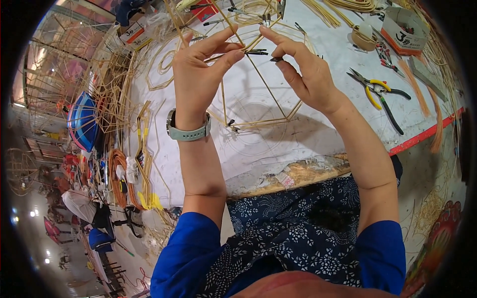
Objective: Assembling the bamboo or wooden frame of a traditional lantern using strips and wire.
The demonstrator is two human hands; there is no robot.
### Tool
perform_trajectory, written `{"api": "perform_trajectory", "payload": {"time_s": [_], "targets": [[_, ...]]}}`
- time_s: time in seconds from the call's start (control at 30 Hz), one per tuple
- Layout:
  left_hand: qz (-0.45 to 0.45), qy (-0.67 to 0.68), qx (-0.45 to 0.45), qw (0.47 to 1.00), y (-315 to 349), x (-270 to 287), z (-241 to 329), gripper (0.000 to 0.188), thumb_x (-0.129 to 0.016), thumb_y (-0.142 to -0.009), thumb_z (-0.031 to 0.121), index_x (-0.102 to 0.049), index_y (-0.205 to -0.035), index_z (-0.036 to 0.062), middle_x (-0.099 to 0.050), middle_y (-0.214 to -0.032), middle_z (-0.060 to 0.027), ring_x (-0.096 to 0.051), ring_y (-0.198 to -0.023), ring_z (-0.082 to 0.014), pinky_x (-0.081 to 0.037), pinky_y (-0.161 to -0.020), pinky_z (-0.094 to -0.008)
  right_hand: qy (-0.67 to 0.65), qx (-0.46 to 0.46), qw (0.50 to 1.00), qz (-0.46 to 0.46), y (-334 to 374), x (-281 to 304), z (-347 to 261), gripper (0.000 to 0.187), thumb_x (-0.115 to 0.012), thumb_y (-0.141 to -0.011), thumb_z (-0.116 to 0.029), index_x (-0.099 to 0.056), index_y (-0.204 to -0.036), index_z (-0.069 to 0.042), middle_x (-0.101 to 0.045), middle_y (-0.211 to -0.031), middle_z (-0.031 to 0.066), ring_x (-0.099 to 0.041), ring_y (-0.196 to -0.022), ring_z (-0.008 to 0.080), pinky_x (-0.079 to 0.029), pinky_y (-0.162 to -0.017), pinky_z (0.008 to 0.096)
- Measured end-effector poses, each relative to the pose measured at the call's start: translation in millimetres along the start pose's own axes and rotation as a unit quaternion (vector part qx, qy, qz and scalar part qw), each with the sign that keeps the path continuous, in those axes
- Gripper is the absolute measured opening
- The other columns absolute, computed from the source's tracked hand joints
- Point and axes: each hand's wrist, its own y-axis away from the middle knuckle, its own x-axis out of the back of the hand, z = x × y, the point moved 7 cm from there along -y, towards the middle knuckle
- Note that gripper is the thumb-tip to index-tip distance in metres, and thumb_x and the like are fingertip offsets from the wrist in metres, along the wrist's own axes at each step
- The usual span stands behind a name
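Note:
A frame of thin bamboo strips [268, 121] stands on the white-covered table in front of me, with small black clips at some joints. My left hand [198, 69], with a watch [190, 130] on its wrist, pinches the frame at an upper joint between thumb and fingers. Right beside those fingertips, a black clip [257, 51] sits at the joint. My right hand [310, 74] is just to the right, its thumb and a finger closed on a small black clip [276, 59], mostly hidden by the fingers. Another clip [231, 123] grips a lower corner of the frame.
Pliers with yellow-and-black handles [380, 85] and a green-and-black-handled tool [390, 114] lie at the right. Behind them stand a tape roll [364, 38] and an open box [405, 32]. Bundled strips [145, 164] and a coil [118, 174] are at the left. The table's front edge [298, 176] is worn.

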Motion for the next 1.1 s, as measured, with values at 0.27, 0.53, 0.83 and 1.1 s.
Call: {"api": "perform_trajectory", "payload": {"time_s": [0.27,0.53,0.83,1.1], "targets": [[-0.038,0.038,0.004,0.999,-5.5,1.0,-7.4,0.030,-0.072,-0.073,0.015,-0.068,-0.102,0.0110,-0.070,-0.077,-0.0004,-0.064,-0.077,-0.0076,-0.016,-0.108,-0.0458,0.015,-0.003,1.000,-0.011,0.2,-2.1,1.7,0.017,-0.051,-0.085,0.003,-0.046,-0.100,-0.005,-0.051,-0.128,0.0170,-0.057,-0.109,0.0286,-0.047,-0.084,0.0297],[-0.031,-0.071,-0.041,0.996,-6.0,3.0,2.6,0.028,-0.072,-0.073,0.015,-0.068,-0.100,0.0124,-0.070,-0.078,0.0022,-0.063,-0.080,-0.0079,-0.013,-0.108,-0.0445,0.019,0.019,1.000,-0.015,-0.8,-3.7,0.4,0.018,-0.051,-0.085,0.003,-0.045,-0.100,-0.005,-0.048,-0.130,0.0191,-0.055,-0.111,0.0302,-0.046,-0.086,0.0304],[-0.009,-0.058,-0.056,0.997,-6.5,-1.4,3.4,0.024,-0.070,-0.073,0.014,-0.067,-0.097,0.0127,-0.069,-0.078,0.0030,-0.062,-0.081,-0.0083,-0.017,-0.105,-0.0423,0.066,0.025,0.997,0.044,1.2,7.2,3.0,0.017,-0.050,-0.084,0.006,-0.051,-0.100,-0.001,-0.059,-0.102,0.0132,-0.060,-0.089,0.0248,-0.048,-0.079,0.0296],[0.006,0.026,-0.010,1.000,-4.6,-6.6,-4.8,0.024,-0.068,-0.074,0.010,-0.067,-0.097,0.0085,-0.069,-0.078,0.0001,-0.063,-0.077,-0.0101,-0.028,-0.098,-0.0343,-0.106,-0.188,0.976,0.015,9.2,-0.8,29.9,0.019,-0.053,-0.085,0.006,-0.058,-0.102,0.004,-0.059,-0.096,0.0099,-0.062,-0.081,0.0165,-0.050,-0.075,0.0253]]}}
